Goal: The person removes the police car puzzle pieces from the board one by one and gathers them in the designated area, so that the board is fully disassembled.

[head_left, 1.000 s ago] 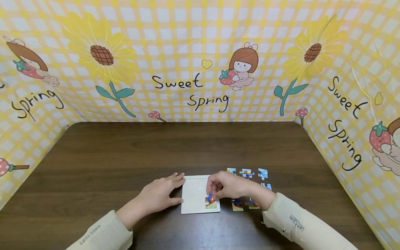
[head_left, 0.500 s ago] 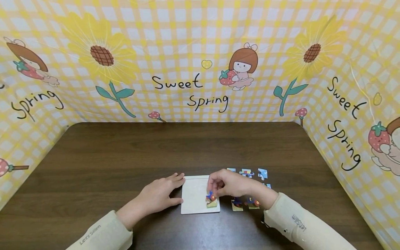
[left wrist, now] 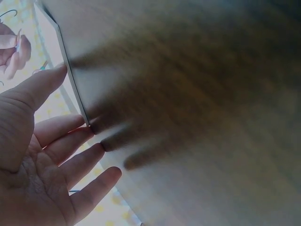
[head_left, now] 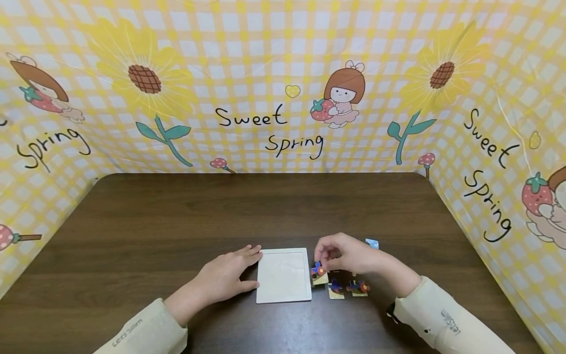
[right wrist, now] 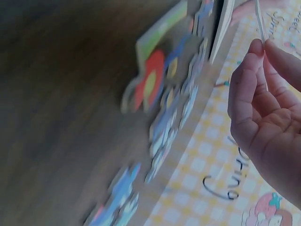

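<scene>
A pale square puzzle tray (head_left: 283, 276) lies bare on the dark table. My left hand (head_left: 223, 275) rests at its left side, and in the left wrist view the thumb and fingertips touch the tray's edge (left wrist: 70, 77). Just past the tray's right side, my right hand (head_left: 345, 253) pinches a puzzle piece (head_left: 319, 274) with a blue, red and yellow-green print. The right wrist view shows that piece edge-on (right wrist: 259, 21) between thumb and forefinger. Under and beside the right hand lie other pieces, among them a blue-and-red piece (head_left: 357, 287) and a darker one (head_left: 336, 290).
A light-blue piece (head_left: 372, 243) shows behind the right wrist; the hand hides part of the group. Several more pieces (right wrist: 164, 122) lie in rows in the right wrist view. A yellow checked cloth (head_left: 247, 59) walls the table (head_left: 199, 211) at the back and sides.
The right hand has lifted the puzzle piece off the tray's lower right and carried it rightward, past the tray's edge toward the other pieces. My left hand has stayed put.
</scene>
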A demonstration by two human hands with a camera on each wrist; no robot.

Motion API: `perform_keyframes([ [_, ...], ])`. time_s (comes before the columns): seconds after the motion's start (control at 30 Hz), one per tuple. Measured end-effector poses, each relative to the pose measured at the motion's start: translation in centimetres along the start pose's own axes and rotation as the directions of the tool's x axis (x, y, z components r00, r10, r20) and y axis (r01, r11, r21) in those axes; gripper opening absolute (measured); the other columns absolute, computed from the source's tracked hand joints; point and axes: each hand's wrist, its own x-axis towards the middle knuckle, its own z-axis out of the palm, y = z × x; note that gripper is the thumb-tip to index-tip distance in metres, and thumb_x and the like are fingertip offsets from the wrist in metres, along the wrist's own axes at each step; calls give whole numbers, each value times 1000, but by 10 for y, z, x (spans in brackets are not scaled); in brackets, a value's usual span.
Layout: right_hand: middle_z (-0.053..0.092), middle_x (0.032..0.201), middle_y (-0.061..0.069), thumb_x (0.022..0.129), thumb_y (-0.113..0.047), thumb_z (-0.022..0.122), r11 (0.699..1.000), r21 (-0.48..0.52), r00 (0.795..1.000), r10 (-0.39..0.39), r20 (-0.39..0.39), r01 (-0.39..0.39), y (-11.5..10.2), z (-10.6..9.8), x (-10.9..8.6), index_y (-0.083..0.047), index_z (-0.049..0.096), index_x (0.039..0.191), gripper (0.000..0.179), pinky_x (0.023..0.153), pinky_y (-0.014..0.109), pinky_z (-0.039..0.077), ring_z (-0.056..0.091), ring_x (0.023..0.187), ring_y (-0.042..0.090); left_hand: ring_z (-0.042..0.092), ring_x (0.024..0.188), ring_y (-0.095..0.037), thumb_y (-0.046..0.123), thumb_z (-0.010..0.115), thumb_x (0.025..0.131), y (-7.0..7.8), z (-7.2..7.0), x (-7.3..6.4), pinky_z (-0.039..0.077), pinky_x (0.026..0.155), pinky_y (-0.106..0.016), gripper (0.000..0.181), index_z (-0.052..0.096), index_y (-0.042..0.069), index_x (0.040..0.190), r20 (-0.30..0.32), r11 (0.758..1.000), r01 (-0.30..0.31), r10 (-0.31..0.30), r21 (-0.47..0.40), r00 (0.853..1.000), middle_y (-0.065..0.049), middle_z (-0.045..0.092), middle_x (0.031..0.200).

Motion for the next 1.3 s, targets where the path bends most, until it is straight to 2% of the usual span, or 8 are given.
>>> perform_keyframes([
  [0.2, 64, 83, 6, 92, 0, 66, 1000, 20, 999, 7, -44, -6, 6, -15, -22, -2, 65, 97, 5, 72, 23, 51, 57, 78, 12, 46, 141, -31, 33, 76, 87, 0, 1, 1, 45, 104, -58, 66, 54, 5, 142, -11, 1000, -8, 9, 6, 1000, -11, 49, 152],
  [0.4, 64, 84, 5, 93, -1, 65, 1000, -6, 997, -2, -81, 1, 15, -26, -42, -2, 65, 98, 5, 75, 24, 53, 59, 78, 9, 46, 141, -31, 32, 76, 87, 1, 0, -1, 45, 105, -58, 65, 55, 5, 142, -7, 1000, -5, 5, 6, 1000, -11, 49, 152],
  [0.7, 63, 87, 6, 93, -4, 66, 999, 8, 989, 46, -142, -45, 26, -40, -71, -3, 65, 100, 7, 66, 23, 50, 58, 77, 10, 46, 141, -31, 33, 76, 87, 1, 0, 0, 45, 104, -58, 65, 55, 5, 142, -14, 1000, -3, 3, 8, 1000, -11, 50, 151],
  [0.83, 64, 87, 6, 94, -3, 65, 998, 14, 988, 64, -137, -63, 33, -45, -81, -2, 64, 100, 7, 66, 24, 50, 59, 78, 9, 47, 141, -30, 33, 77, 87, 1, -1, 0, 46, 104, -57, 65, 55, 5, 142, -17, 1000, -6, 6, 21, 1000, -11, 50, 151],
  [1.13, 62, 86, 3, 94, -2, 63, 998, 46, 996, 47, -76, -44, 50, -47, -98, 2, 62, 101, 8, 65, 23, 50, 58, 77, 5, 47, 141, -31, 32, 76, 87, 1, -1, 0, 46, 104, -57, 65, 55, 5, 142, -12, 1000, -13, 13, 20, 1000, -12, 50, 151],
  [1.3, 64, 84, 7, 93, -2, 64, 997, 68, 998, 45, -46, -42, 55, -46, -104, 3, 62, 98, 7, 66, 23, 51, 58, 76, 5, 46, 141, -31, 33, 76, 87, 0, 0, 0, 45, 104, -56, 66, 54, 5, 143, -9, 1000, -13, 13, 25, 1000, -12, 49, 152],
])
